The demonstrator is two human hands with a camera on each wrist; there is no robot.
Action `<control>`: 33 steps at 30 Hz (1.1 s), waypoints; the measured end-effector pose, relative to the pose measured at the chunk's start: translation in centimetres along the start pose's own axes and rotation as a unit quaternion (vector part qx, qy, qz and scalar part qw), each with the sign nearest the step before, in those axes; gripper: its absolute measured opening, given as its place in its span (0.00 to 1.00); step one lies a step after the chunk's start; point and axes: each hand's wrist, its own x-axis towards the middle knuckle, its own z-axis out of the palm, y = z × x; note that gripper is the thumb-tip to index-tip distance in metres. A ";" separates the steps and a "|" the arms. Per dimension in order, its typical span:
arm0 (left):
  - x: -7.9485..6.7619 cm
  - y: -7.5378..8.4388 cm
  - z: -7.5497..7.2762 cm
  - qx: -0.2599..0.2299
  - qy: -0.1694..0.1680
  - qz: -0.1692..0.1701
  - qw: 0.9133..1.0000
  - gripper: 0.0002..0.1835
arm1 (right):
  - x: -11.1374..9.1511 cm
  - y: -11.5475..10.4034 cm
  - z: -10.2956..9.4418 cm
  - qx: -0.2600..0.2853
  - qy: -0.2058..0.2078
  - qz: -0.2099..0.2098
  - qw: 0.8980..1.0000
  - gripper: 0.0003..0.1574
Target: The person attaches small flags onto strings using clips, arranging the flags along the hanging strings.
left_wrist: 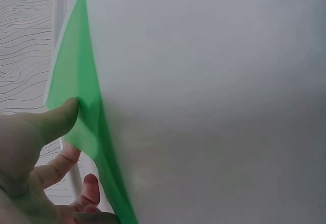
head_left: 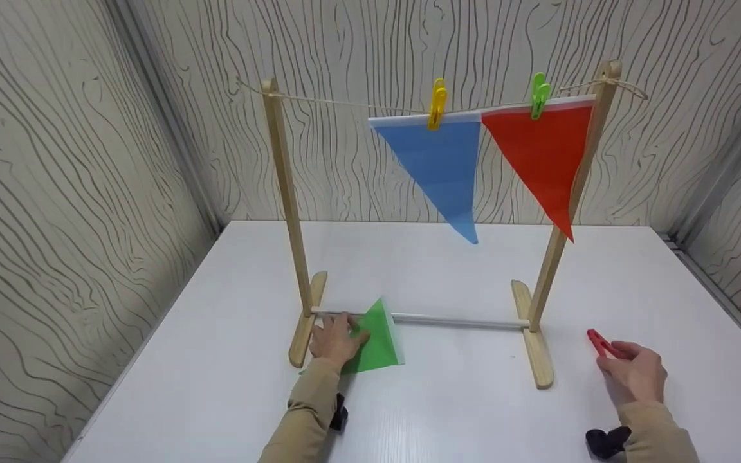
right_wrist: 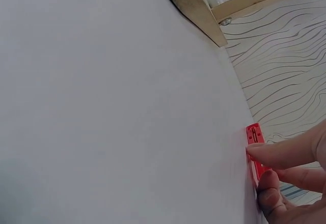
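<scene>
My left hand [head_left: 335,341] pinches a green triangular pennant [head_left: 380,344] with a white edge, low over the table beside the stand's left foot. In the left wrist view the thumb lies on the near face of the green cloth [left_wrist: 76,76], while fingers pass behind it. At the right, my right hand [head_left: 640,373] grips a red clothespin [head_left: 599,343] between thumb and fingers, close to the tabletop. A blue pennant [head_left: 441,157] hangs from the string under a yellow clothespin [head_left: 437,106]. To its right, a green clothespin [head_left: 539,96] holds a red pennant [head_left: 547,154].
A wooden stand has a left post [head_left: 290,212] and a right post [head_left: 576,193], joined low down by a white rod [head_left: 460,320]. The string [head_left: 338,103] runs between the post tops. Wood-grain patterned panels [head_left: 357,51] surround the white table [head_left: 448,399].
</scene>
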 end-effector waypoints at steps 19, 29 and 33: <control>0.1 -0.5 -0.5 -0.076 0.050 0.059 0.994 0.07 | -0.3 -0.4 0.3 0.013 0.015 -0.036 0.999 0.31; 0.3 -0.3 -0.9 -0.196 0.075 0.077 0.975 0.04 | -0.5 -0.2 0.6 0.083 0.031 -0.041 0.995 0.31; 0.3 -0.1 -1.4 -0.205 0.062 0.083 0.973 0.08 | -0.8 -0.4 0.7 0.204 0.012 -0.011 0.979 0.25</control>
